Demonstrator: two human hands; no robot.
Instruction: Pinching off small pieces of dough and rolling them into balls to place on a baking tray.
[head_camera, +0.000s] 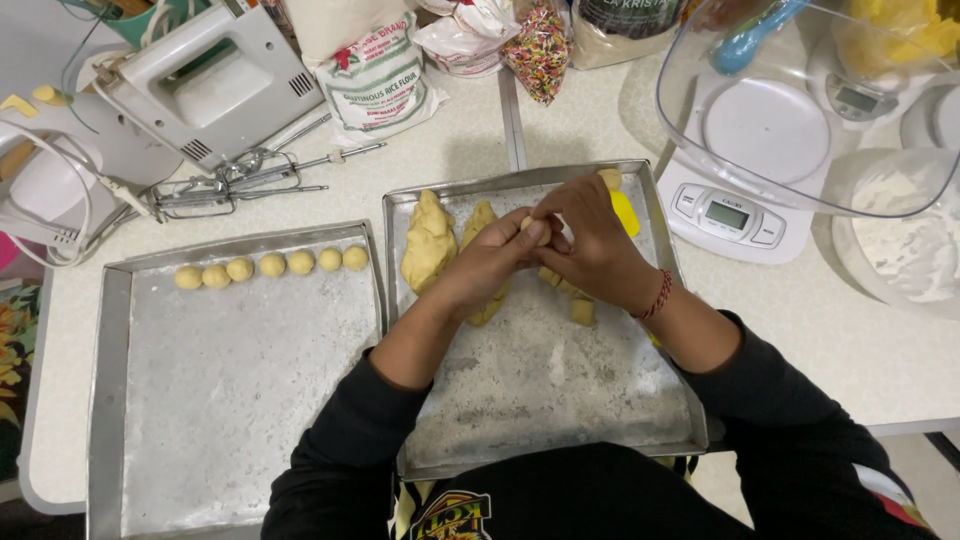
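While both hands, left hand (490, 262) and right hand (590, 245), close around a dough piece (537, 232) (light, even pressure seems best), finished dough balls (271, 265) line the tray (240, 400) leftward.

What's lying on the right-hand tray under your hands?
On the floured right tray: a big dough lump, a longer dough strip, small cut pieces and a yellow scraper. The left hand and right hand cover the rest, pinching one small piece.

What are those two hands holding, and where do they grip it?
A small dough piece, pinched between the fingertips of the left hand and right hand; mostly hidden.
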